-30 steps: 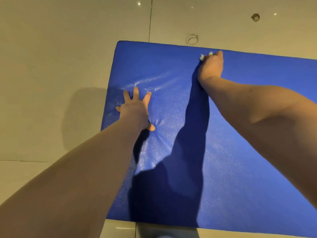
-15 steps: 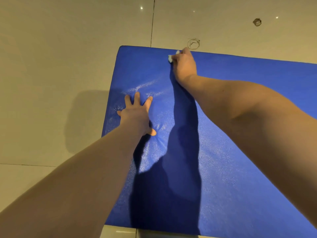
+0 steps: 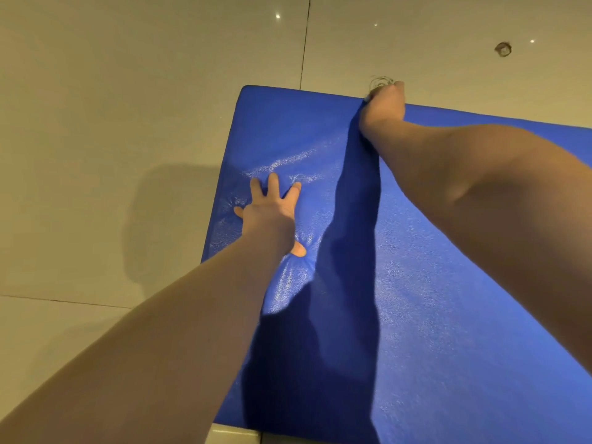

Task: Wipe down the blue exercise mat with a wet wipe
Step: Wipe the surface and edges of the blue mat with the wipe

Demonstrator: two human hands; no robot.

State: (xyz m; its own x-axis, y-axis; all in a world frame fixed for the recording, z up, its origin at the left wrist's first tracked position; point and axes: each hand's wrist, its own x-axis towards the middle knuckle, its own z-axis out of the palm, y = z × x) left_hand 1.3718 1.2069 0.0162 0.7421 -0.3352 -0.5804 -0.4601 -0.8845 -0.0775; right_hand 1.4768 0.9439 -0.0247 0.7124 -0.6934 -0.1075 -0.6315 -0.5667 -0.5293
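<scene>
The blue exercise mat (image 3: 432,283) lies flat on the tiled floor, with wet glints near its left side. My left hand (image 3: 272,213) presses flat on the mat near its left edge, fingers spread, denting the surface. My right hand (image 3: 384,104) reaches to the mat's far edge with its fingers curled over the wet wipe (image 3: 366,98). Only a pale sliver of the wipe shows at the hand's left side. My arms cast a dark shadow down the middle of the mat.
Beige floor tiles (image 3: 128,123) surround the mat, with a grout line running away from its far edge. A small wire ring (image 3: 379,82) lies on the floor right beside my right hand. A small round fitting (image 3: 503,49) sits farther off.
My right hand swept left along the mat's far side with the wipe, then came back right and out to the very edge. My left hand stayed pressed in place.
</scene>
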